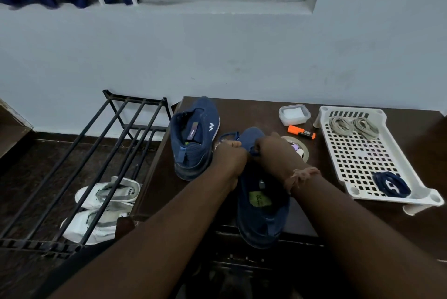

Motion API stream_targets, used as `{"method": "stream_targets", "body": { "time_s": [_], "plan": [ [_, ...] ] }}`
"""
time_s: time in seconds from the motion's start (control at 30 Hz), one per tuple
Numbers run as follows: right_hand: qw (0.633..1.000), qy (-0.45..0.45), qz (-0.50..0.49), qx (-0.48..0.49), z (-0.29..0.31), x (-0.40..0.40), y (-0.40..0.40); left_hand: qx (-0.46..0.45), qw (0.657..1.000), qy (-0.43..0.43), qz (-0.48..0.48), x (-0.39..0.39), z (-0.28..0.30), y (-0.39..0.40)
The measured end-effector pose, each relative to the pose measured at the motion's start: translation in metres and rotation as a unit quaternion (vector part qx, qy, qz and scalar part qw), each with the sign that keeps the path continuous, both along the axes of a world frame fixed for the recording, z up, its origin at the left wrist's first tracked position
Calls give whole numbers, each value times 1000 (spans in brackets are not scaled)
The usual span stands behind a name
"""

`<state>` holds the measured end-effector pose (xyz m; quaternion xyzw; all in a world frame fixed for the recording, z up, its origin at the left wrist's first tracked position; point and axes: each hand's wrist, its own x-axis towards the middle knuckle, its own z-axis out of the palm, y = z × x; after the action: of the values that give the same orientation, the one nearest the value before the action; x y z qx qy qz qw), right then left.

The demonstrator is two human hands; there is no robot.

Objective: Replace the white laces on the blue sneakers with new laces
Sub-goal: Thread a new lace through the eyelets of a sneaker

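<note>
Hands meet over the toe end of the near blue sneaker (262, 204), which lies on the dark surface (266, 110) with its heel toward the person. The left hand (229, 153) has its fingers curled and pinches a stretch of dark blue lace (228, 134) that loops out just beyond that grip. The right hand (272, 151) is curled too, its grip pinching the other part of the same lace at the sneaker's eyelets, touching the upper. The two grips sit just beside each other (knuckles nearly meeting). A frayed pinkish thread band (301, 176) circles the right wrist.

Left of the left grip stands the second blue sneaker (193, 139), upright, no lace visible in it. Right of the right grip, partly hidden by the hand, lies a tape roll (303, 150); beyond it an orange marker (301, 132) and a small clear lidded box (294, 114). Farther right sits a white perforated tray (360, 156) holding two coiled pale laces (354, 125) at its far end and a bundled dark blue lace (390, 183) at its near corner.

Well left of the grips, a black metal rack (96, 153) stands over a pair of white shoes (104, 206) on the floor.
</note>
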<state>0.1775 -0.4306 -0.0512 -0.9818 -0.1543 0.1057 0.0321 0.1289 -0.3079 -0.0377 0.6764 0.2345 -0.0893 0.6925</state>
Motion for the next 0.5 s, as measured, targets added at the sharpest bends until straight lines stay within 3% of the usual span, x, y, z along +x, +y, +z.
{"method": "stream_targets", "body": {
  "time_s": [0.07, 0.1, 0.13, 0.23, 0.33, 0.37, 0.4, 0.43, 0.47, 0.5],
  "plan": [
    [997, -20, -21, 69, 8, 0, 3, -21, 1000, -6, -1, -2, 1, 1],
    [982, -29, -58, 177, 18, -1, 3, -32, 999, -7, 0, -2, 2, 2],
    [945, -35, -105, 309, 33, -3, 1, -36, 999, -2, 0, -2, 2, 3],
    [739, 5, -201, 643, 78, -3, -15, -52, 999, 12, -7, -1, 1, 5],
    [517, 87, -181, 832, 106, -8, -33, -67, 997, 21, -8, -1, 3, 5],
    [469, 104, -172, 860, 110, -9, -40, -72, 997, 17, -6, -1, 4, 5],
    [447, 108, -178, 870, 114, -10, -45, -73, 997, 13, -5, 0, 3, 5],
    [460, 99, -204, 858, 116, -10, -48, -78, 997, 12, -2, 0, 4, 4],
    [529, 67, -240, 811, 113, -8, -50, -82, 997, 12, 2, 1, 4, 4],
    [642, 25, -273, 717, 110, -8, -49, -96, 995, 13, 9, 3, 4, 4]
  ]
}}
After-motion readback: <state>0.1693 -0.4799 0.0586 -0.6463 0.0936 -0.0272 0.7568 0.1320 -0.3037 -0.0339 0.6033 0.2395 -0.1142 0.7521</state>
